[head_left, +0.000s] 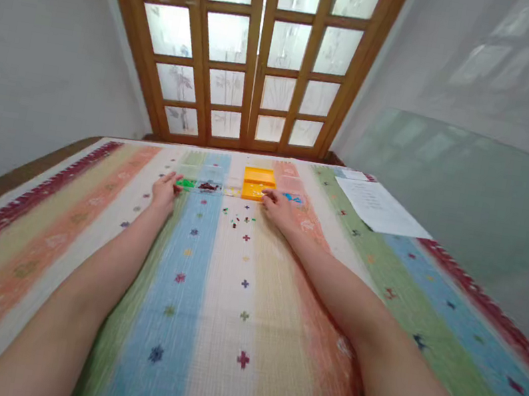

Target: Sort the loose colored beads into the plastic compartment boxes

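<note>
My left hand (164, 191) is at the left end of a row of small clear boxes, its fingers curled on the edge of the clear box with green pieces (186, 183). To the right of that stands a clear box with dark red pieces (208, 186), then one with pale yellow pieces (232, 191). My right hand (277, 207) has its fingertips drawn together at the right edge of an open orange box (258, 176), where small white pieces lie. Whatever is between those fingertips is too small to make out. Blue pieces (293, 198) lie just beyond the right hand.
Several tiny green and dark red pieces (234, 225) are scattered on the striped tablecloth (227, 300) in front of the boxes. Printed white paper (377, 207) lies at the right. Behind the table stand wooden doors with glass panes (254, 75), with walls on both sides.
</note>
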A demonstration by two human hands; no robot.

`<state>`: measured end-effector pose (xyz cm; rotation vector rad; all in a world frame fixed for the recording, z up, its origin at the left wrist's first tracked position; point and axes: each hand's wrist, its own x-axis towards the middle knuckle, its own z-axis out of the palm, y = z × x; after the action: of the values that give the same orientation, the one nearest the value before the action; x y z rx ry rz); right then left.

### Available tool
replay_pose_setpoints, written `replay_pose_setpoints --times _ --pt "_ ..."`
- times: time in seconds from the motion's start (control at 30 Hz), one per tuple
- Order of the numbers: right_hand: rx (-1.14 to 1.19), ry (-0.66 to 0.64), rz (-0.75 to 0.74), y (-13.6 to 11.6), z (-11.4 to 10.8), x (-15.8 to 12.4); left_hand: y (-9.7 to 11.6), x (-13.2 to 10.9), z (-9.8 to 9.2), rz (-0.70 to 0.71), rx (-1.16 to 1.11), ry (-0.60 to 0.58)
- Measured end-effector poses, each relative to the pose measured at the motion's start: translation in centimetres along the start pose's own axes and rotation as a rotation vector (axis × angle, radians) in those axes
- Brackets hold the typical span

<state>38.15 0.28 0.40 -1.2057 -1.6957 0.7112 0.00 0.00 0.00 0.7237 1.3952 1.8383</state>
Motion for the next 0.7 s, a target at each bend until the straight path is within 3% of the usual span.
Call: replay_pose_setpoints --times 0.17,0.33,0.7 --pt "0.018 0.012 -0.008 0.3 0.3 0.0 -0.1 -0.7 0.2 0.066 0.091 -0.033" --pt "-0.012 -0.024 -0.037 0.1 0.1 0.0 -0.5 -2.0 1.1 0.232 0.349 -0.121" --pt "-0.073 -0.088 -0.052 -0.6 -0.1 -0.4 -0.1 -7.9 4.0 0.778 0.965 -0.814"
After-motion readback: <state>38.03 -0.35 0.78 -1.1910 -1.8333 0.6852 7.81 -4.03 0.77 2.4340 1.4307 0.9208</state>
